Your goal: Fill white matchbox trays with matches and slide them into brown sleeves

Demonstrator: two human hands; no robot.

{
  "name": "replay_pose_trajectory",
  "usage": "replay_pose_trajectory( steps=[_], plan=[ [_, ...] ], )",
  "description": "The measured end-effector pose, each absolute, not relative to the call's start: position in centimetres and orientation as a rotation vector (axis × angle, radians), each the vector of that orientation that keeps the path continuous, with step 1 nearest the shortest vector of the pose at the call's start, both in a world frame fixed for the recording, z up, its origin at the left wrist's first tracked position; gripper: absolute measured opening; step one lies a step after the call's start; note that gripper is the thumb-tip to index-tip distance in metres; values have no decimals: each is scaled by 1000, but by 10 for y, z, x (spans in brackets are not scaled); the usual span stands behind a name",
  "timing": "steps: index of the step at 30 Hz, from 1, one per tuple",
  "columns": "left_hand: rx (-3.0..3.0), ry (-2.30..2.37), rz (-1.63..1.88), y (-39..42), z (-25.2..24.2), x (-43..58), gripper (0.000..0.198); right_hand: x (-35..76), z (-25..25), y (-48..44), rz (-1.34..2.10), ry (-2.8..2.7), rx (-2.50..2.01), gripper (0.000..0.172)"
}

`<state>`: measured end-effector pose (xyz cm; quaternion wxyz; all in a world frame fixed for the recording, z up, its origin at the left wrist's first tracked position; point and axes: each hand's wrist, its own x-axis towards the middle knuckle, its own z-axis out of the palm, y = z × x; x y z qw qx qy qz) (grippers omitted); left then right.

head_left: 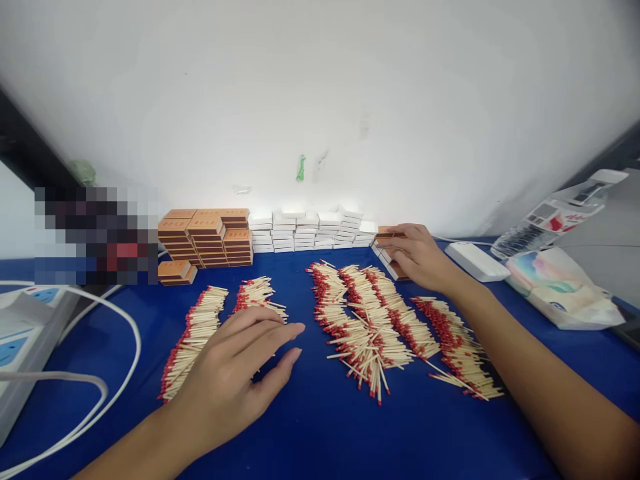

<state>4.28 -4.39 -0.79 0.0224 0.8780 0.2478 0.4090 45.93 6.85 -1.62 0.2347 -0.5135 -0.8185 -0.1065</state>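
My left hand (235,373) hovers palm down above the left rows of red-tipped matches (195,333), fingers apart and holding nothing. It hides part of a shorter match row (257,293). At the far right end of the boxes, my right hand (417,257) has its fingers around a brown-and-white matchbox (383,255) in a small stack; the fingertips partly cover it. Between my hands lie several broad rows of matches (370,320), some crossing loosely at the near end. Another match row (460,353) lies beneath my right forearm.
Closed orange matchboxes (210,240) are stacked at back left, beside stacked white matchbox trays (310,230) along the wall. A power strip (30,327) with white cables (135,340) occupies the left. At right are a white adapter (477,260), a tissue pack (563,287) and a tilted plastic bottle (555,217).
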Motion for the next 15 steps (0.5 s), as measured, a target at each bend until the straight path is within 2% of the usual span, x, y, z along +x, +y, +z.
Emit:
replay_pose_trajectory(
  steps=[15],
  plan=[
    [2726,753,1294,-43,-7,44,33,464,-19,71,-338,-2212,-1505,42]
  ],
)
